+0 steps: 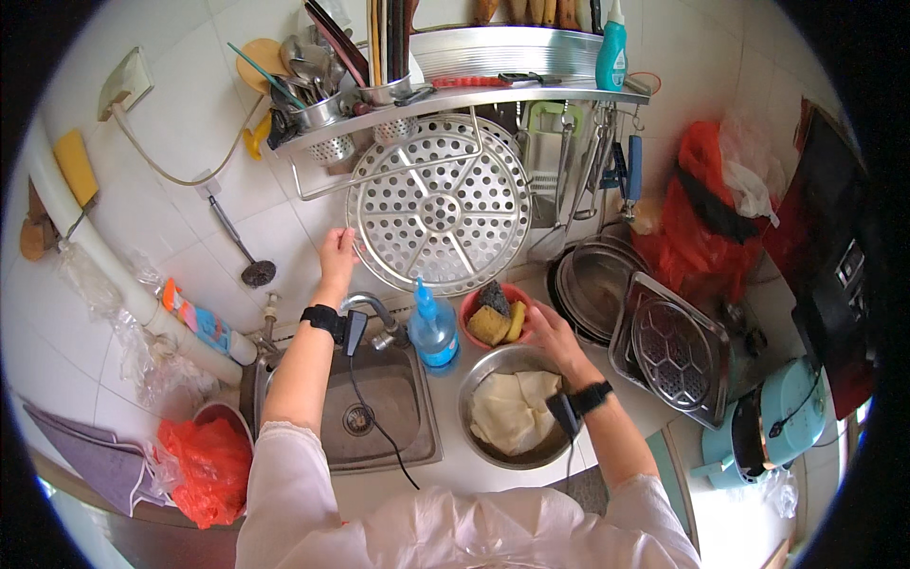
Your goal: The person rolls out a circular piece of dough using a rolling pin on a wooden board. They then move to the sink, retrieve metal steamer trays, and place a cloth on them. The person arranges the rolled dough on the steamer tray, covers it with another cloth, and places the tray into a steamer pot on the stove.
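Note:
My left hand point(338, 250) is at the left rim of a round perforated metal steamer rack point(441, 213), its fingers curled at the edge. The rack stands upright against the tiled wall under a shelf. My right hand point(558, 338) is beside the right rim of a small red bowl point(466, 320), fingers apart; whether they touch it is unclear. The bowl holds a yellow sponge point(488, 326) and a dark scouring pad point(494, 297). Below it, a metal basin point(473, 448) holds folded pale dough or cloth point(513, 412); I cannot tell which. A blue pump bottle point(434, 334) stands left of the bowl.
A steel sink point(384, 427) and tap point(370, 302) lie at left. Above is a metal shelf point(455, 92) with utensil holders and a teal bottle point(611, 53). Stacked pans point(601, 284), metal trays point(672, 352), a red bag point(697, 213) and a turquoise appliance point(789, 412) are at right.

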